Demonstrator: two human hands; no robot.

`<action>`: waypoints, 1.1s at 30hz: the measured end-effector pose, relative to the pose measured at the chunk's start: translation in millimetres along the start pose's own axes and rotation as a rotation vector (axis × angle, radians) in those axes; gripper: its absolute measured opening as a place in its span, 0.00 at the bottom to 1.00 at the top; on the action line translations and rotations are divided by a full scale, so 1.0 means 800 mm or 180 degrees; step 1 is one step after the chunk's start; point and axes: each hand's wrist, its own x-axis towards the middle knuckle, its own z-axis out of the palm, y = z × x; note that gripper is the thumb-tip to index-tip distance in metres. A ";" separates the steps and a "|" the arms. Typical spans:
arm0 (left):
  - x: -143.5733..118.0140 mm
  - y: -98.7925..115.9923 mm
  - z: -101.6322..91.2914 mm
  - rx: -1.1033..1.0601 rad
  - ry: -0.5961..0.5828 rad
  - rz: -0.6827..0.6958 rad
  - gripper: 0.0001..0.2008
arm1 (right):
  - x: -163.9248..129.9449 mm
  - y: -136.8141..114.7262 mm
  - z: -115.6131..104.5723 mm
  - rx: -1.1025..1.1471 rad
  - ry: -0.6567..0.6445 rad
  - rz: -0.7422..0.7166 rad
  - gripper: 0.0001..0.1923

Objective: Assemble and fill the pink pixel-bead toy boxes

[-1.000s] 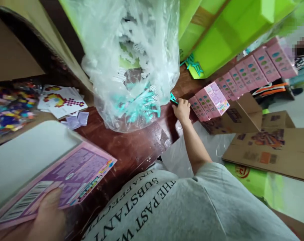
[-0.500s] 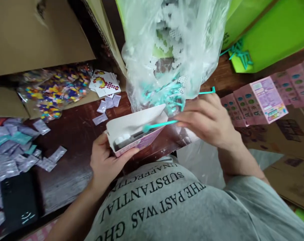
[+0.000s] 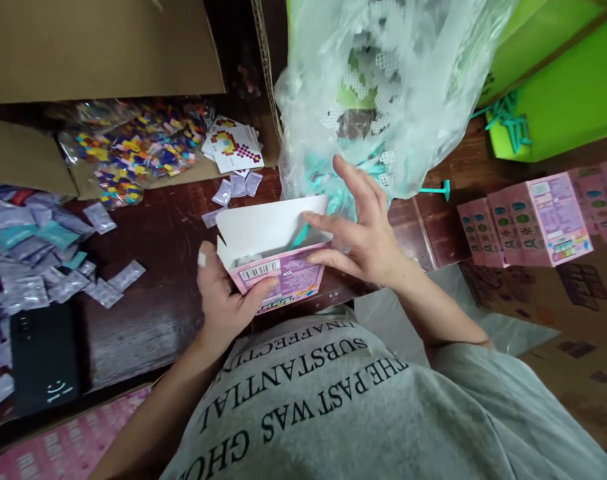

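A small pink and purple cardboard box (image 3: 283, 280) with its white lid flap (image 3: 263, 217) raised is gripped at its left end by my left hand (image 3: 228, 293). The thumb presses the front panel while the fingers go round the end. At the box's right end is my right hand (image 3: 366, 230), fingers spread, its index fingertip against the flap and its thumb touching the front edge. Inside the box a teal plastic stick (image 3: 300, 235) shows in part, along with a whitish item; the rest is hidden by the front wall.
Behind the box stands a clear plastic bag (image 3: 303, 100) with white grid pieces and teal sticks. One teal stick (image 3: 436, 190) lies right of it. Pink boxes (image 3: 513, 220) stand farther right. Small sachets (image 3: 28, 267), a black phone (image 3: 43, 360) and bagged coloured pieces (image 3: 138, 147) are left.
The teal stick that my right hand held over the box is now inside it, released. My right hand has moved to the box's right end with its fingers spread. The box's front is tilted more into view.
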 end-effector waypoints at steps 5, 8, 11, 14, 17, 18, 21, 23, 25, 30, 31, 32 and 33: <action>0.000 0.001 0.005 -0.0080 -0.0202 -0.0030 0.50 | 0.008 0.000 -0.013 -0.0139 -0.0408 -0.0148 0.20; 0.007 0.009 0.000 0.0038 -0.0167 0.0124 0.49 | 0.003 0.009 -0.008 0.0049 -0.0174 -0.0150 0.23; 0.012 0.014 -0.010 0.0127 -0.0146 -0.0037 0.46 | -0.005 0.016 0.004 0.0720 0.0031 0.0024 0.30; 0.017 0.015 -0.023 0.0046 -0.0730 -0.0358 0.26 | -0.015 0.017 0.016 0.1454 -0.0233 0.0326 0.22; 0.025 0.012 -0.035 -0.0176 -0.1663 -0.0794 0.11 | -0.027 0.019 0.029 0.1975 -0.0637 0.0631 0.17; 0.027 0.009 -0.039 -0.0234 -0.1809 -0.0867 0.10 | -0.030 0.021 0.033 0.2059 -0.0793 0.0741 0.16; 0.031 -0.002 -0.040 -0.0281 -0.1674 -0.0912 0.14 | -0.036 0.027 0.044 0.1934 -0.1117 0.0977 0.16; 0.028 -0.011 -0.034 -0.0286 -0.1444 -0.1045 0.17 | -0.039 0.029 0.052 0.1765 -0.0983 0.0983 0.17; 0.024 -0.018 -0.026 -0.0318 -0.1108 -0.1216 0.15 | -0.041 0.028 0.061 0.1728 -0.0603 0.1033 0.20; 0.019 -0.016 -0.018 -0.0558 -0.0872 -0.1032 0.10 | -0.037 0.023 0.071 0.1712 -0.0108 0.1422 0.19; 0.020 -0.013 -0.019 -0.0597 -0.0959 -0.0956 0.09 | -0.032 0.023 0.066 0.1598 -0.0113 0.1384 0.18; 0.021 -0.009 -0.021 -0.0619 -0.1035 -0.0899 0.09 | -0.025 0.021 0.058 0.1422 -0.0119 0.1278 0.17; 0.023 -0.006 -0.022 -0.0615 -0.1097 -0.0869 0.10 | -0.017 0.019 0.046 0.1201 -0.0129 0.1113 0.16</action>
